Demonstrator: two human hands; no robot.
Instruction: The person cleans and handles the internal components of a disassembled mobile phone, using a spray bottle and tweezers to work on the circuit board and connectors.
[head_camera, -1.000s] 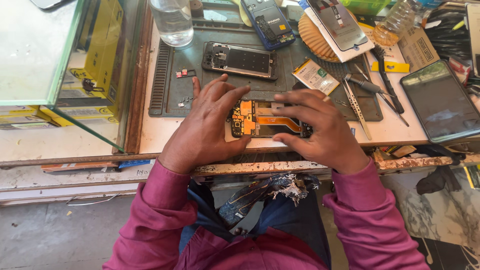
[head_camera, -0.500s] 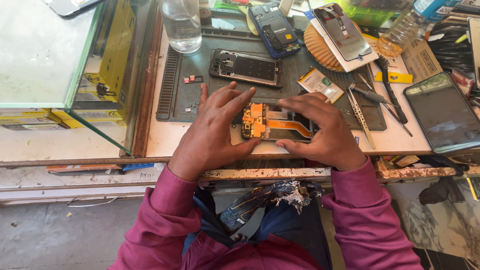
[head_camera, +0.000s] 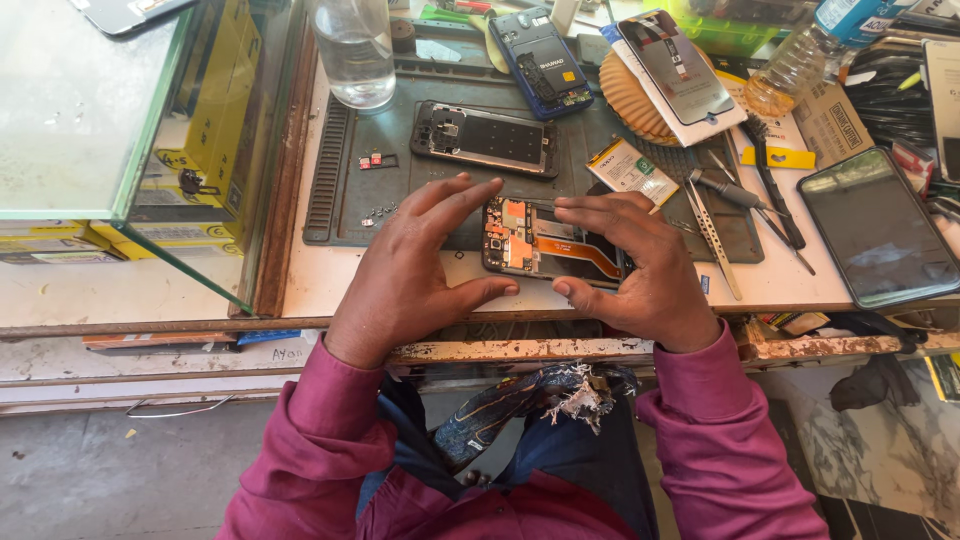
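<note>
At the bench's front edge, I see my left hand (head_camera: 415, 265) fingers spread, thumb touching the opened black phone with orange circuitry (head_camera: 545, 243), my right hand (head_camera: 640, 262) clamped around its right end, steel tweezers (head_camera: 716, 235) just beside.

The opened phone (head_camera: 545, 243) shows orange parts and an orange ribbon strip against black, lying half on a dark grey-green mat (head_camera: 400, 200) with ribbed edges. The sleeves (head_camera: 330, 440) are magenta, the boxes (head_camera: 215, 110) behind the glass are yellow, and the round woven pad (head_camera: 625, 100) is tan
</note>
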